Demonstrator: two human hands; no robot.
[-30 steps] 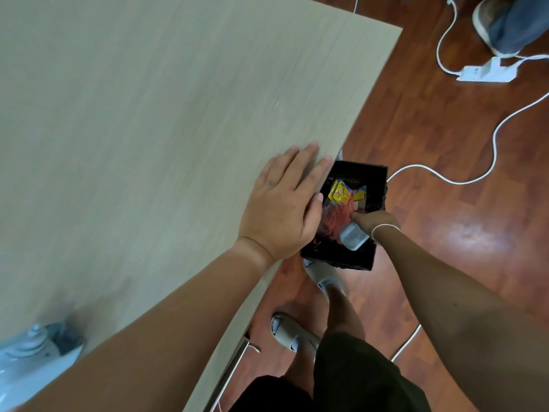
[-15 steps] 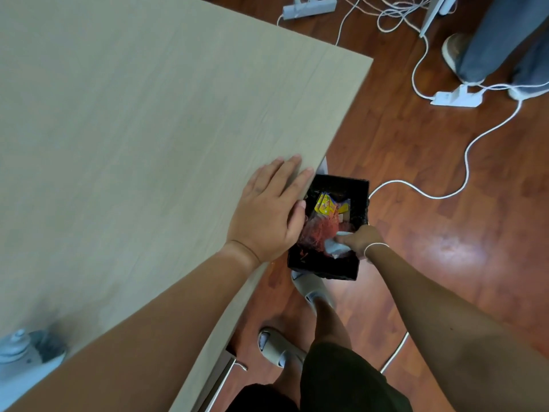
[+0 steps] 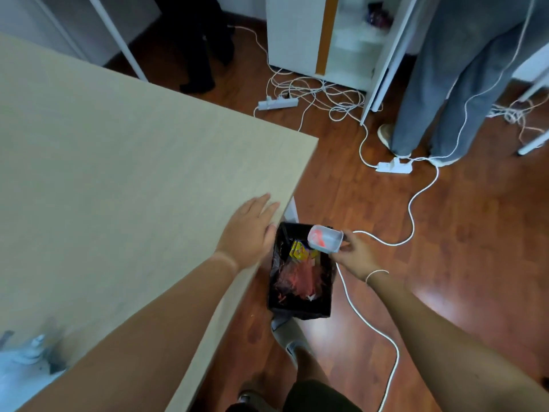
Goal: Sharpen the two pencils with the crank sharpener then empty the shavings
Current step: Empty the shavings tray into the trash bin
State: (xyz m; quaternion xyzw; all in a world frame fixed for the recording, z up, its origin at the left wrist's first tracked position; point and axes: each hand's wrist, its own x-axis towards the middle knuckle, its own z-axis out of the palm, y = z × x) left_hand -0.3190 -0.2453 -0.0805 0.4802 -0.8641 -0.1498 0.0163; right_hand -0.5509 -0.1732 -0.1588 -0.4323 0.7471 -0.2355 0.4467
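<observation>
At the far left, cut off by the lower corner of the picture, a pale blue shape that may have been the crank sharpener (image 3: 20,361) sat blurred on the worktop (image 3: 118,179); its parts could not be made out. The rest of the worktop lay bare up to its right edge and far corner. The left hand (image 3: 248,231) lay flat near that right edge, palm down, fingers spread a little and pointing away, thumb at the edge, holding nothing.

Just beside the worktop edge, on the wooden floor (image 3: 463,248), stood a black bin (image 3: 300,307) lined with a dark bag, holding reddish shavings and a yellow wrapper. Over its far right corner the right hand (image 3: 355,257) pinched the clear shavings tray (image 3: 325,238) by its right end. The tray lay tilted, long axis running left to right, its other end toward the worktop; reddish shavings showed through its wall. Whether its open side faced down could not be told.

A white cable (image 3: 410,203) snaked across the floor past the bin, and open floor spread to the right. A power strip (image 3: 393,167) lay farther off beside a standing person's grey trouser legs (image 3: 445,93).
</observation>
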